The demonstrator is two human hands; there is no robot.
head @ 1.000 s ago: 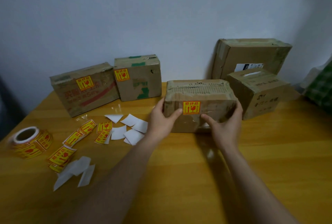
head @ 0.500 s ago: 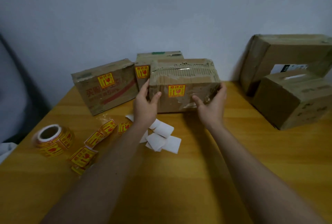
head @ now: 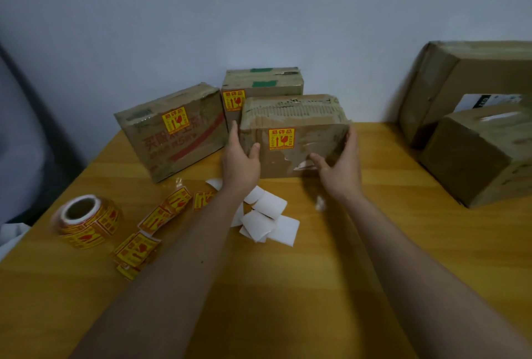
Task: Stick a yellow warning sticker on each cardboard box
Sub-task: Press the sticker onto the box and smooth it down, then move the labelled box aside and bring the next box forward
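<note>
Near edge: two bare forearms reach in over the wooden table [head: 331, 286]. Left of them, a sticker roll [head: 86, 222] lies on the table, yellow labels with red print, with loose yellow stickers [head: 149, 232] trailing from it toward the middle. Between the arms, a small pile of white backing papers [head: 269, 222], some curled.

Further in: left hand [head: 240, 164] on the left end of the held box [head: 293, 139], thumb curled onto the front face, fingers up along the side, gripping. Right hand [head: 339, 168] on the right end, thumb on the front face near a torn tape patch, fingers wrapped round the right edge, gripping. Can't tell whether the box bottom touches the table or sits slightly above it. Its front carries a yellow warning sticker [head: 281, 139], upper middle, between the two thumbs.

Behind, left: wide box [head: 172, 134] with red print, tilted, own yellow sticker on the front. Just beside it and partly hidden behind the held box, green-taped box [head: 263, 86], sticker showing at its upper left corner.

Far right, well apart: small plain box [head: 475, 160] in front of a large box [head: 460, 79] against the wall [head: 201, 13]; no sticker visible on the faces shown
</note>
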